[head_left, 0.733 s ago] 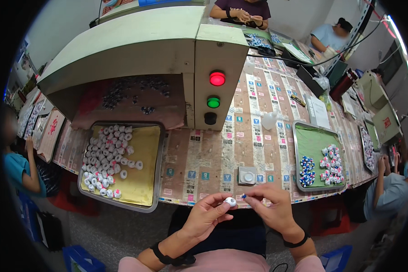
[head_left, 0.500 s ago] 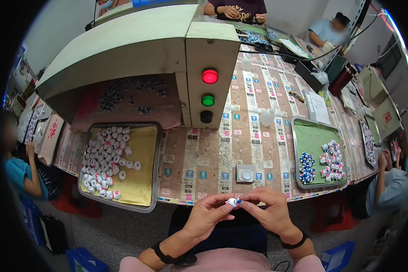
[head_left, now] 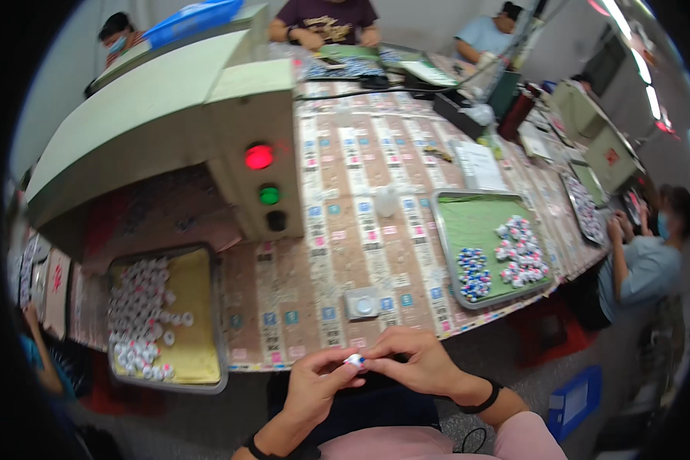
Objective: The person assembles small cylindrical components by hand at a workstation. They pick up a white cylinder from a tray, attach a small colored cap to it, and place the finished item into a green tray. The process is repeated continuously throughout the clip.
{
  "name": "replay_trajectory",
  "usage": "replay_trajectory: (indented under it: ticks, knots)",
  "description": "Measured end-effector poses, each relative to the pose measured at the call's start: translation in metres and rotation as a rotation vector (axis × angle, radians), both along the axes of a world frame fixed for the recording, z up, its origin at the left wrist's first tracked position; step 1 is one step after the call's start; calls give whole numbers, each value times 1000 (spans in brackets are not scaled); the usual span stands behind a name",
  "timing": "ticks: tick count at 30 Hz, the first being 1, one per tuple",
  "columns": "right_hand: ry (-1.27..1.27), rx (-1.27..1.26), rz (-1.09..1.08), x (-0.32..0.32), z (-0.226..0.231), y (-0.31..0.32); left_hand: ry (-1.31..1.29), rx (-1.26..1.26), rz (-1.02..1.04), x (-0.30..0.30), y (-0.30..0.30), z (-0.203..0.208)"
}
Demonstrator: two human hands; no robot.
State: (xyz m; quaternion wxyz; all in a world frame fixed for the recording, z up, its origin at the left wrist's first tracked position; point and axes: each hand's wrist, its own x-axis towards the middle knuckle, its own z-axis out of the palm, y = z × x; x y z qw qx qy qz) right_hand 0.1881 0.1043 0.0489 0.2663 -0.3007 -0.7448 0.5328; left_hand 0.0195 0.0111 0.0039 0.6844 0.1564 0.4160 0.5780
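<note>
Just off the table's front edge, my two hands meet around a small part. My left hand (head_left: 314, 387) is closed, thumb and fingers pinching a small round white piece (head_left: 353, 359) with pink marks. From the right side, my right hand (head_left: 418, 364) pinches a small blue piece against it; the fingertips partly cover this. Beyond my hands, a small square block (head_left: 361, 303) with a round light centre sits on the table. On the left, a metal tray (head_left: 218, 337) lined in yellow holds many white ring-shaped pieces (head_left: 138, 303).
On the right, a green-lined tray (head_left: 443, 230) holds blue-and-white pieces (head_left: 474, 274) and white-and-pink pieces (head_left: 523, 251). A large pale machine (head_left: 254, 115) with a lit red lamp (head_left: 258, 156) stands at left. A translucent bottle (head_left: 386, 202) and papers (head_left: 479, 165) lie farther back. Co-workers sit around.
My view has swung to the right, so the table, trays and machine appear farther left. Both hands keep their pinch, and the blue piece now shows less beside the white one.
</note>
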Motion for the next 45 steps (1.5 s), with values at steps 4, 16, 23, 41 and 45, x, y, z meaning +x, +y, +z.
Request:
replay_trajectory:
  ticks: [4,16,23,41,45]
  knots:
    - [69,152,-49,16,7,16,-45,-10,29,10,13,21]
    - [-378,328,-844,175,-44,172,-249,-104,125,-23,-11,7]
    - [-555,626,-864,171,-44,183,-289,-55,85,-25,-14,9]
    - [-704,571,-673,149,-23,138,-303,-56,52,-31,-18,10]
    - [-701,480,-630,151,-30,152,-308,-66,44,-32,-18,5]
